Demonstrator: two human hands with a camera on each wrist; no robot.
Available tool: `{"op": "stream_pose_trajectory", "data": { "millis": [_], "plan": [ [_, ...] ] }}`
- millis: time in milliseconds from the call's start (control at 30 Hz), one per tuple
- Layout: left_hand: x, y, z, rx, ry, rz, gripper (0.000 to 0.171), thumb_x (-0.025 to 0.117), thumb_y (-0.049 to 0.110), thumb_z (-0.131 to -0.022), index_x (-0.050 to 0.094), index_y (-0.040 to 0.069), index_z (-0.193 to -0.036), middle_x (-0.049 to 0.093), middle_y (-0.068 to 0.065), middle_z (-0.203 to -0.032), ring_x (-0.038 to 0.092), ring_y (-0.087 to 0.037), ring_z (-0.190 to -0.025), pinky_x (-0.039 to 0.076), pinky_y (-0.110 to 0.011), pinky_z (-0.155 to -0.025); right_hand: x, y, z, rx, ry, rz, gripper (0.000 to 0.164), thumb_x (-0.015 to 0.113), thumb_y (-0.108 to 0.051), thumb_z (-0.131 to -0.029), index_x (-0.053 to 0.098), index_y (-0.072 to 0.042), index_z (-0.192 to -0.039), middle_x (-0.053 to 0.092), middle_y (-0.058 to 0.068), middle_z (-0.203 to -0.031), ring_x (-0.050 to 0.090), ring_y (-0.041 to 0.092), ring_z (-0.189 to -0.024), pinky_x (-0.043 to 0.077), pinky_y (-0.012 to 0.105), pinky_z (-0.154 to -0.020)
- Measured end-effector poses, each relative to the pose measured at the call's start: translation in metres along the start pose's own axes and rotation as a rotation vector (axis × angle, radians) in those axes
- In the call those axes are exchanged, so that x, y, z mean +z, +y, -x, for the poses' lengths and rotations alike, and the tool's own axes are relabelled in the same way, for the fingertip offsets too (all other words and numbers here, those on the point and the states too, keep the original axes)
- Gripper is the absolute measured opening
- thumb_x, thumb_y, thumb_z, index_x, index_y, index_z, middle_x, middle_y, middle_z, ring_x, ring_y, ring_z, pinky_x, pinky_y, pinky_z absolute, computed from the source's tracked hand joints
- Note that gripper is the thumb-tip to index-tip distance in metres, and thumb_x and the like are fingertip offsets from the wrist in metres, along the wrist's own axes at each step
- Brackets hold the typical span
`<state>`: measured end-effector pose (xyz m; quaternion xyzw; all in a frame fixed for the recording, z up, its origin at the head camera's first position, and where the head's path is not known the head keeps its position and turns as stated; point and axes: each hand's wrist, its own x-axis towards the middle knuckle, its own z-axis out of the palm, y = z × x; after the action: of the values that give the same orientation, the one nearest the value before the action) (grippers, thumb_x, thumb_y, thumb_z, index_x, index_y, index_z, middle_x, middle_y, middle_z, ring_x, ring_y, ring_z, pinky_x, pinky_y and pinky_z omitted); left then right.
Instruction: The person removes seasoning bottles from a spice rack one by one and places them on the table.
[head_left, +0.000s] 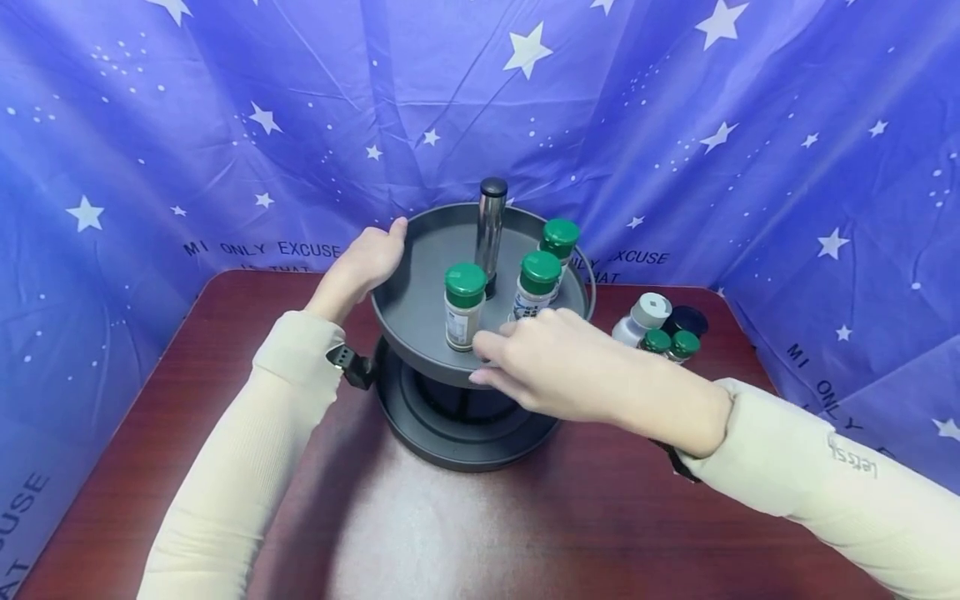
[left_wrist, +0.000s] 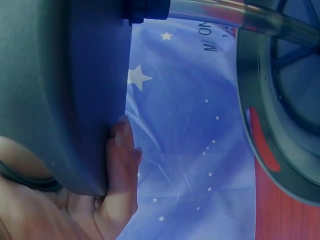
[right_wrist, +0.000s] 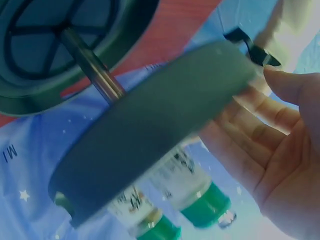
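Observation:
A dark grey two-tier round rack has its upper tray (head_left: 427,242) on a shiny metal post (head_left: 490,229) above a lower tray (head_left: 420,446). My left hand (head_left: 372,257) grips the upper tray's left rim, its thumb up at the edge. At the front rim is my right hand (head_left: 566,362), thumb outside and fingers over the edge, pinching it; the fingertips are partly hidden. Close to those fingers stands a green-capped spice jar (head_left: 463,308). Two more green-capped jars stand behind the right hand, a nearer jar (head_left: 537,279) and a farther jar (head_left: 560,237).
On the red-brown table (head_left: 247,350), right of the rack, stand a white bottle (head_left: 649,310), a dark-lidded container (head_left: 687,320) and two small green-capped jars (head_left: 684,344). A blue star-printed curtain (head_left: 300,100) hangs behind and along both sides.

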<state>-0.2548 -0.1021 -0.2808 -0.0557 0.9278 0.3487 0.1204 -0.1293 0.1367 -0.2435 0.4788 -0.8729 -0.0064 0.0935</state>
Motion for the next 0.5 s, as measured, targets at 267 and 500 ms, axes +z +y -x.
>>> {"op": "stream_pose_trajectory", "data": {
  "millis": [267,500],
  "plan": [
    [0.001,0.000,0.000,0.018,0.014,0.003,0.073,0.014,0.050,-0.105,0.036,-0.004,-0.149,0.038,-0.021,-0.155,0.049,-0.035,-0.131,0.039,-0.048,-0.111,-0.025,0.012,-0.001,0.054,0.029,-0.080,0.021,0.066,-0.031,-0.094,0.057,-0.014,-0.084,0.046,-0.008,-0.060,0.040,0.007,-0.049,0.036,0.028,-0.045],
    [0.001,0.000,0.000,0.017,0.002,-0.008,0.074,0.013,0.050,-0.105,0.035,-0.004,-0.149,0.039,-0.021,-0.154,0.051,-0.036,-0.125,0.041,-0.049,-0.108,-0.043,0.020,0.000,0.086,0.048,-0.141,0.016,0.068,-0.032,-0.093,0.063,-0.017,-0.092,0.058,-0.010,-0.065,0.054,0.003,-0.056,0.049,0.029,-0.055]
  ]
}}
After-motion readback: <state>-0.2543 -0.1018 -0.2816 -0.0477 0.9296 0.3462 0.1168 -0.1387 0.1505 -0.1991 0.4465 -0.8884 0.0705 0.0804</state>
